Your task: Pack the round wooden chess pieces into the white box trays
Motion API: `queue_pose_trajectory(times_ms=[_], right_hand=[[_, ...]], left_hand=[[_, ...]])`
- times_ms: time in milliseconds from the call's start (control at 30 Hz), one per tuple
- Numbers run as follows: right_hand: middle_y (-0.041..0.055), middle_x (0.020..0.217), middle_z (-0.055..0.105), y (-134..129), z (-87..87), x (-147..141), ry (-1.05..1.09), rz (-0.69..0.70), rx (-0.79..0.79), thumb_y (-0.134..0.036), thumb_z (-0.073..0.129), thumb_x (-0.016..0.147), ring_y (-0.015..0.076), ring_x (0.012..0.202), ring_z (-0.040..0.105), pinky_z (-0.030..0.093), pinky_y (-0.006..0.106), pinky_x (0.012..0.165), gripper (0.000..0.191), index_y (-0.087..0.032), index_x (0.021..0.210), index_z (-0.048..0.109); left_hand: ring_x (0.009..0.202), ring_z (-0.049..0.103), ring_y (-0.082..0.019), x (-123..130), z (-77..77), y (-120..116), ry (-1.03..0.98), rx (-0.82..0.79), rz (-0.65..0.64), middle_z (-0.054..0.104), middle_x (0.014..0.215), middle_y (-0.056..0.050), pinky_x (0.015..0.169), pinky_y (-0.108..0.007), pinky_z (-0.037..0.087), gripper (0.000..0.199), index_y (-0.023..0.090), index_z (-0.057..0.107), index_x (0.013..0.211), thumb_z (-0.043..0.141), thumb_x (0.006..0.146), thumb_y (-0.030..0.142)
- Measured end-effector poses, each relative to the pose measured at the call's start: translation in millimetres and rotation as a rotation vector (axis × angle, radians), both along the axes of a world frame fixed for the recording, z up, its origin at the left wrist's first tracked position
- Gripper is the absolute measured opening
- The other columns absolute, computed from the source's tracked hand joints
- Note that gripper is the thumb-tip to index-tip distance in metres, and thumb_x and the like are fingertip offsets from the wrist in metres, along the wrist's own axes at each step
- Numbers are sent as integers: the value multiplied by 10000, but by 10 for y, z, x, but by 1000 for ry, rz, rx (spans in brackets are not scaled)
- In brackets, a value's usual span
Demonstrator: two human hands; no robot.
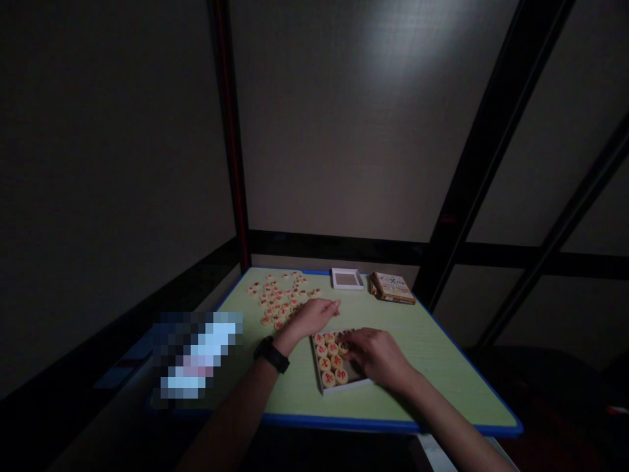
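A shallow white box (350,387) lies on the table in front of me, with round xiangqi pieces (325,364) in rows along its left side, most with red characters. My right hand (381,354) reaches over the box from the right, its fingertips closed on a dark-lettered xiangqi piece (343,349) at the top of the box and hiding its right part. Just behind the box is my left hand (316,316), its fingers curled together; what they hold, if anything, is hidden. Many loose xiangqi pieces (278,306) are scattered beyond it, left of centre, with red or dark characters.
An open white box part (346,286) lies at the table's far edge. Right of it rests a brown printed box (393,288). The green table (422,393) has a blue rim. A blurred-out bright object (201,357) is at the left edge, and walls stand close behind.
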State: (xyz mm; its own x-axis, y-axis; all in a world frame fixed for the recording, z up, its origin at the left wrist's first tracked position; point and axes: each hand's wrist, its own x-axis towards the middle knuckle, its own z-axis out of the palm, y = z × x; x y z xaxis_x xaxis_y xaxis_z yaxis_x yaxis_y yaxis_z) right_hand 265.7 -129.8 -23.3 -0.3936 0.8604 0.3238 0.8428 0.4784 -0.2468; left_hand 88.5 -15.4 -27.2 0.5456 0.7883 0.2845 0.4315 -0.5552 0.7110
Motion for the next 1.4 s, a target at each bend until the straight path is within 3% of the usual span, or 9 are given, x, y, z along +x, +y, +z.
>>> queue_pose_trajectory(times_ms=[200, 400, 600, 733, 933, 1067, 1200, 1300, 1400], right_hand=[[36, 835, 759, 30, 141, 100, 301, 42, -22, -244, 663, 845, 179, 726, 686, 488, 258, 685, 275, -206, 1111, 720], [38, 735, 731, 450, 336, 193, 434, 21, 56, -333, 588, 870, 170, 637, 636, 460, 267, 631, 275, -178, 1049, 728], [37, 591, 681, 851, 26, 192, 597, -75, -71, -448, 526, 858, 181, 568, 610, 447, 275, 571, 361, -146, 842, 722], [33, 571, 667, 835, -165, 202, 620, -98, -102, -500, 508, 846, 181, 539, 586, 430, 282, 551, 418, -145, 828, 728], [40, 583, 678, 811, -203, 220, 613, -113, -94, -480, 499, 857, 186, 551, 597, 440, 284, 561, 408, -145, 840, 731], [72, 750, 745, 953, -199, 237, 522, -126, -49, -396, 507, 886, 205, 668, 661, 499, 301, 649, 339, -154, 932, 741], [114, 1135, 730, 1256, -103, 94, 190, -45, -19, -183, 573, 848, 226, 964, 685, 516, 332, 861, 332, -164, 1155, 697], [137, 1314, 644, 1531, -26, -131, 22, 30, -26, -55, 554, 812, 234, 1179, 612, 455, 331, 999, 455, -142, 1249, 651], [118, 1335, 633, 1747, -3, -337, -52, 73, -44, -19, 533, 810, 222, 1206, 596, 431, 302, 1015, 462, -162, 1226, 673]], left_hand=[[900, 677, -206, -41, 76, 7, 21, 103, 111, 756, 912, -78, 861, -307, 487, 501, 164, 736, 864, 328, 989, 425], [973, 653, -215, -133, 126, -43, 354, 282, 259, 719, 991, -84, 880, -305, 480, 326, 187, 748, 877, 459, 960, 311], [1069, 632, -229, -185, 117, -127, 525, 270, 291, 656, 1184, -81, 913, -316, 495, 260, 233, 710, 1127, 575, 916, 299], [1056, 638, -225, -202, 98, -101, 532, 272, 289, 643, 1201, -63, 909, -316, 502, 271, 255, 698, 1148, 610, 895, 292], [1180, 568, -258, -256, 36, 28, 515, 320, 300, 651, 1248, -90, 1033, -355, 434, 394, 193, 648, 1248, 633, 881, 334], [1140, 576, -268, -308, 72, 70, 514, 346, 369, 690, 1201, -100, 1020, -381, 427, 350, 179, 693, 1167, 499, 954, 377], [1141, 560, -270, -361, 123, 75, 518, 380, 543, 695, 1201, -120, 1002, -405, 417, 345, 169, 689, 1151, 406, 958, 213], [1216, 527, -277, -378, 106, 85, 524, 380, 520, 664, 1272, -130, 1036, -438, 389, 382, 154, 644, 1226, 393, 939, 177], [1326, 456, -289, -374, 64, 99, 522, 323, 477, 582, 1399, -122, 1085, -475, 354, 431, 158, 588, 1313, 389, 933, 190]])
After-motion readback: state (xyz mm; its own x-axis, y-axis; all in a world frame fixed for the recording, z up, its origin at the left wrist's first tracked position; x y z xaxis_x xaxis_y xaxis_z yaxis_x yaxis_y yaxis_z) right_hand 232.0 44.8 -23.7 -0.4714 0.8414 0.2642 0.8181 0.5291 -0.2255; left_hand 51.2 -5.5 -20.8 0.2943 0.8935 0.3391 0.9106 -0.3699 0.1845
